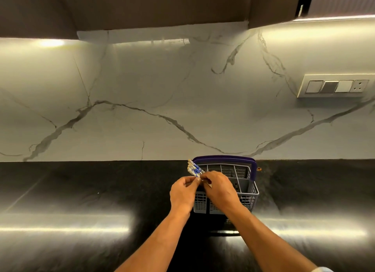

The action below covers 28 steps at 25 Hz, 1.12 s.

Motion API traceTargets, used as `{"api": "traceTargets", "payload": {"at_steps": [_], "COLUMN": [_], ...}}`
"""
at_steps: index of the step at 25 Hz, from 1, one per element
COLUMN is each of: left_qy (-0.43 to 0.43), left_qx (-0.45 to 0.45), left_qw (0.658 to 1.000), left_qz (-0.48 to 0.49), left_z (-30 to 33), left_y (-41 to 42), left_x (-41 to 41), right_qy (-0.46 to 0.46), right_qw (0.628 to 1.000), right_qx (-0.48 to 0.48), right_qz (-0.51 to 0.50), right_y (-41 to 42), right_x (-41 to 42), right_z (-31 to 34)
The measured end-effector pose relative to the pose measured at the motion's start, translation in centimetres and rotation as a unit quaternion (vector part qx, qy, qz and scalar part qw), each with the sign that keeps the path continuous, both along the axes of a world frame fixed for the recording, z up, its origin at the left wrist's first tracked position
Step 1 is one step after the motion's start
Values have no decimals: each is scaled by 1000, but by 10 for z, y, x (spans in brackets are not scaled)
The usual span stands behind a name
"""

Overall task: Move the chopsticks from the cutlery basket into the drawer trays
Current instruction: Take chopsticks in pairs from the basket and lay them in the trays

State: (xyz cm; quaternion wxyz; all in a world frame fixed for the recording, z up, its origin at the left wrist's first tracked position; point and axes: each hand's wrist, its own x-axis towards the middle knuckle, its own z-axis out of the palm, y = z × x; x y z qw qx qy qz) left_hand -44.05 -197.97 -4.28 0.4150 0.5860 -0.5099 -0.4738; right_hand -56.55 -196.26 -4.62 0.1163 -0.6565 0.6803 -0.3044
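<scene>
A grey plastic cutlery basket (246,198) with a purple handle stands on the black countertop against the marble wall. A bundle of chopsticks (194,169) with blue-and-white patterned ends sticks up and to the left out of the basket's left side. My left hand (183,192) and my right hand (219,187) meet over the basket's left compartment, and both pinch the chopsticks just below the patterned ends. Their lower parts are hidden behind my hands. No drawer or tray is in view.
The glossy black countertop (81,210) stretches left and right of the basket. A marble backsplash rises behind it, with a switch panel (332,86) at the right. Dark wall cabinets (154,5) hang overhead.
</scene>
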Motion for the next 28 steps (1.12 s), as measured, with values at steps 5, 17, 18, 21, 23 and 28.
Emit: {"api": "traceTargets", "payload": {"at_steps": [5,17,18,21,23,28], "left_qy": [64,34,34,58,60,78], "left_qx": [11,-12,-15,-14,-8,-10], "left_qw": [997,996,995,991,991,990], "left_qz": [29,85,96,116,119,121], "left_z": [0,4,4,5,4,6], "left_y": [2,-2,-3,-9,-14,-18], "left_x": [-7,-15,-16,-18,-20,-21], "right_qy": [-35,-86,-82,-76,-92,-70], "right_qw": [999,993,992,986,981,991], "right_qx": [-13,2,2,6,19,30], "right_qz": [5,-85,-96,-149,-172,-111], "right_y": [3,-9,-10,-11,-11,-6], "right_x": [-5,-21,-21,-24,-23,-11], "right_z": [-1,7,8,10,12,14]}}
